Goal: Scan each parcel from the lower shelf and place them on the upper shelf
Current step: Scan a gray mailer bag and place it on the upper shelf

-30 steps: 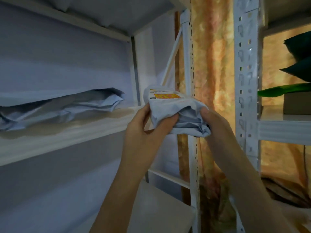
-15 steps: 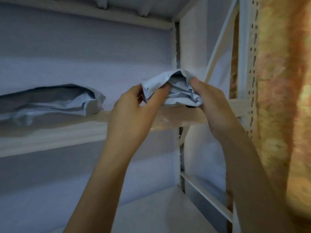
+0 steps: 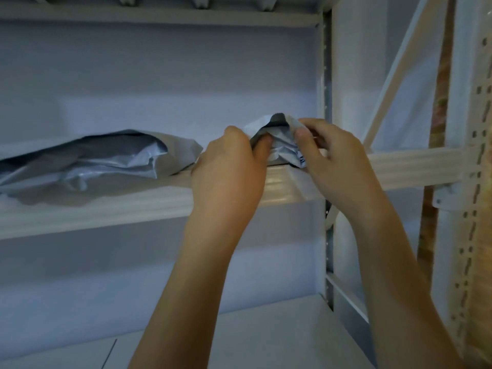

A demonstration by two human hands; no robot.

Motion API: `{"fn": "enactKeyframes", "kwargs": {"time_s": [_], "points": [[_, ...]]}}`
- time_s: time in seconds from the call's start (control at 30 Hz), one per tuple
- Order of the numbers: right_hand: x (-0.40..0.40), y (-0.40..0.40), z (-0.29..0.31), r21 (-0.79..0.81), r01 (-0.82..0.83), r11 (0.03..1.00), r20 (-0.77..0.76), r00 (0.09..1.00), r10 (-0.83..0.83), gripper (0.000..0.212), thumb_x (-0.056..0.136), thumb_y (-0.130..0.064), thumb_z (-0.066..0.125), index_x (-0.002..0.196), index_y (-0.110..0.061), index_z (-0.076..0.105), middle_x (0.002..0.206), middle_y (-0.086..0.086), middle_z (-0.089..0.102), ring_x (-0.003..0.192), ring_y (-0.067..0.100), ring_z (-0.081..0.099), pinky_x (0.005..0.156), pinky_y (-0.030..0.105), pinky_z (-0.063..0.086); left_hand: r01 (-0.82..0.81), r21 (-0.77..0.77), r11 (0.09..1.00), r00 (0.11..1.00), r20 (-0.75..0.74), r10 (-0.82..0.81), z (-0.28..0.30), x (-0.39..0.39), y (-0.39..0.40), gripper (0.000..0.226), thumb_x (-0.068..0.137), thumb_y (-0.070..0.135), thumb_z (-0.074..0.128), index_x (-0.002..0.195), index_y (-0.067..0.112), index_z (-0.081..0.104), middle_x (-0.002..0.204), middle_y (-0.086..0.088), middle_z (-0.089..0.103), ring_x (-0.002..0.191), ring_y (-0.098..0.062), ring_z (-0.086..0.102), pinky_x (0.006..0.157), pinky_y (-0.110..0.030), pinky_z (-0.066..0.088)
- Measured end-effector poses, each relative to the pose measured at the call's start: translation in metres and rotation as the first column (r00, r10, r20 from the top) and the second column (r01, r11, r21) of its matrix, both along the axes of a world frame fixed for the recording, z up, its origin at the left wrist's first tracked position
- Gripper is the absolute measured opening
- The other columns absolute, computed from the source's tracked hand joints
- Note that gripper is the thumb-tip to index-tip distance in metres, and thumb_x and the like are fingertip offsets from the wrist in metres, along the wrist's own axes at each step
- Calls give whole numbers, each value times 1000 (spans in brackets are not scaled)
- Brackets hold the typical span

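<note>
A small crumpled grey plastic parcel (image 3: 281, 145) rests on the right end of the upper shelf (image 3: 106, 209). Both hands grip it. My left hand (image 3: 231, 166) holds its left side, thumb pressed into the bag. My right hand (image 3: 335, 158) pinches its right side, where a bit of printed label shows. A larger flat grey parcel (image 3: 101, 158) lies on the same shelf to the left, apart from my hands. The lower shelf (image 3: 266, 339) shows a bare board at the bottom of the view.
A white perforated upright (image 3: 476, 182) and a diagonal brace (image 3: 394, 75) stand to the right. A grey back post (image 3: 327, 102) closes the shelf's right end. Orange patterned fabric (image 3: 439, 102) hangs behind. Another shelf board (image 3: 159, 14) runs overhead.
Both hands carried the small parcel from in front of the shelf post up and onto the upper shelf's right end. The yellow label has turned out of sight.
</note>
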State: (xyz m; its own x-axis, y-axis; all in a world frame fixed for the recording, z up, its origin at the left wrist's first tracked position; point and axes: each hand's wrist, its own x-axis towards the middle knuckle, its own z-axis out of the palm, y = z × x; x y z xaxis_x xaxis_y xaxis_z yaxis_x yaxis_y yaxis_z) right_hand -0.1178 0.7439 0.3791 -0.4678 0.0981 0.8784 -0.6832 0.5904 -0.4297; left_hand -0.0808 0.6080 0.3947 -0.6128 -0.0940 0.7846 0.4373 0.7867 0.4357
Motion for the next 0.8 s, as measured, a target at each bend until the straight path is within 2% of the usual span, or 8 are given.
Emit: {"fn": "enactKeyframes", "kwargs": {"time_s": [0.1,0.17,0.23,0.33,0.4,0.47,0.6,0.8], "points": [[14,-5,-21,-195,-5,981,-288,956,-53,24,94,-20,46,107,-8,63,102,-2,61,93,3,56,83,16,45,30,36,999,972,-232,-20,-34,13,-5,46,96,41,42,134,15,46,126,-2,58,109,-15,56,80,-24,47],[24,-9,-50,-263,-51,963,-442,894,-73,15,88,-8,46,89,-6,61,86,3,59,81,3,53,76,14,42,84,-2,996,891,-447,-76,-69,30,-18,41,94,31,43,130,13,51,121,-1,58,96,-6,58,71,-18,50],[22,-20,-89,-281,-144,949,-425,905,12,15,84,-9,44,80,-16,57,74,-4,55,74,-3,51,70,10,40,-18,-82,996,855,-518,-27,-115,32,-43,31,90,23,44,117,17,57,108,2,60,79,-10,64,64,-20,47],[-3,-51,-161,-405,-305,862,38,936,350,14,79,-27,48,70,-32,58,71,-7,64,64,4,60,63,14,47,-192,-72,979,965,-193,175,-189,18,-95,35,81,32,45,113,21,51,98,8,62,75,-4,59,62,-19,43],[-21,-76,-216,-319,-289,903,420,810,408,9,80,-27,52,74,-30,58,74,-9,67,60,12,63,63,29,51,-268,-37,963,949,162,270,-246,16,-134,42,76,41,43,115,25,46,91,9,64,79,-5,56,54,-15,44],[-35,-107,-265,-286,-328,900,655,619,433,21,87,-14,60,68,-23,57,63,-7,68,52,9,62,59,29,50,-361,-5,933,861,383,335,-297,24,-177,38,80,38,50,117,29,45,95,9,63,88,-5,61,65,-22,48],[-28,-180,-323,-286,-492,822,839,285,463,24,89,-1,57,68,-13,56,51,-1,63,42,6,56,52,21,44,-547,-59,835,605,661,443,-345,70,-249,36,93,31,49,127,23,39,108,9,49,114,-8,53,86,-18,42],[7,-304,-345,-330,-619,713,895,36,445,21,93,-9,52,73,-11,56,65,4,63,51,12,57,50,20,45,-694,-27,720,451,763,464,-368,135,-330,33,93,30,50,123,22,41,102,7,46,92,-7,51,80,-18,41]]}}
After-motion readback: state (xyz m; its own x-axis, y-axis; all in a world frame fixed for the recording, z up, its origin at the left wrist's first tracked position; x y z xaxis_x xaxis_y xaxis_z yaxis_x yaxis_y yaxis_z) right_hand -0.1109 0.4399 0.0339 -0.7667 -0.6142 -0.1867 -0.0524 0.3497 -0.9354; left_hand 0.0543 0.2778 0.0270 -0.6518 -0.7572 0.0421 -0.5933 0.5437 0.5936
